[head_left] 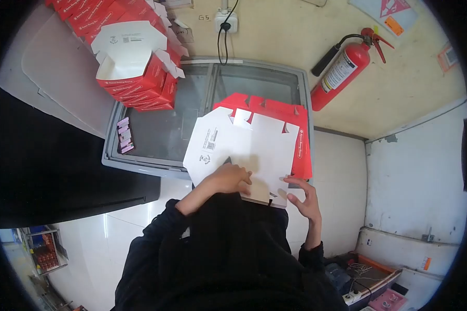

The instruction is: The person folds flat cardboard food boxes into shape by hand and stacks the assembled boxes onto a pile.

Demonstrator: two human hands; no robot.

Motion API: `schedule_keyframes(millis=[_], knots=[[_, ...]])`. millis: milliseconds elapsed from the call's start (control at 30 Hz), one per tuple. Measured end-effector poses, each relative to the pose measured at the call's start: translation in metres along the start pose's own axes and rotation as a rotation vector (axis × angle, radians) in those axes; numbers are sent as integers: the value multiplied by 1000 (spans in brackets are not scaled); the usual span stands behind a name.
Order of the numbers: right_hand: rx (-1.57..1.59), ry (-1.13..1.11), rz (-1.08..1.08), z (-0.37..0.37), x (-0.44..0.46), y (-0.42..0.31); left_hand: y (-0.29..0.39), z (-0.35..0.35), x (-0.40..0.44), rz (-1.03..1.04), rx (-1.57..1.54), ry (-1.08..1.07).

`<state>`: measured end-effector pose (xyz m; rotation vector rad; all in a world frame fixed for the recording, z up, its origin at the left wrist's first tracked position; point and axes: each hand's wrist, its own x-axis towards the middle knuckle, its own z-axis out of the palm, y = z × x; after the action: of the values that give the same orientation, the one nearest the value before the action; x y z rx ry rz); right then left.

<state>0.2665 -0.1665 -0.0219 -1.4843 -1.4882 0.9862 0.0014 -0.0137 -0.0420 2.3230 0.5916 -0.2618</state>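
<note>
A flat, unfolded cardboard box blank [254, 150], white side up with small print on its left part, lies in front of me at the lid's near edge. Under it and past its far and right edges show red box blanks [303, 150]. My left hand [227, 178] is over the lower left part of the white blank, fingers bent and slightly apart, with nothing visible in them. Close to the blank's lower right corner is my right hand [306, 199], thumb and fingers spread; whether its fingertips touch the edge I cannot tell.
The blanks lie on a glass-topped chest freezer [192, 103]. A phone [125, 136] rests at its left side. Folded red boxes [140, 90] are stacked at the back left, one open on top. A fire extinguisher [342, 72] stands behind at right; a cable [224, 41] hangs from a socket.
</note>
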Motion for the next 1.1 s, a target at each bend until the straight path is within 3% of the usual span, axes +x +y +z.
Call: schedule_keyframes(millis=[67,167,300,367,433,533,600,733,933,967,1033,1100], knots=[[-1,-67,-15,-4,-6,2,18,18,-15,60,157,238],[-27,-142,0,-5,-10,4,20,32,-7,-43,149,225],[-57,-191,-37,-7,-11,1,12,-8,-7,-21,-194,106],[-59,-178,-87,-9,-10,-3,14,-5,-9,-47,-116,305],[-96,-16,-147,-6,-6,2,24,-12,-13,-100,-166,443],[-88,305,-156,12,7,-16,26,-16,-17,50,-528,583],[-125,427,-111,23,21,-26,34,-24,-19,14,-531,603],[-396,427,-254,51,44,-62,40,-21,-10,95,-291,792],[-549,220,-497,32,68,-66,51,-34,-21,11,-464,699],[-533,172,-421,31,71,-68,50,-39,-30,6,-422,602],[-498,80,-269,29,75,-69,60,-45,-51,-98,-310,623],[-462,210,-281,25,83,-70,61,-38,-67,-236,-44,672]])
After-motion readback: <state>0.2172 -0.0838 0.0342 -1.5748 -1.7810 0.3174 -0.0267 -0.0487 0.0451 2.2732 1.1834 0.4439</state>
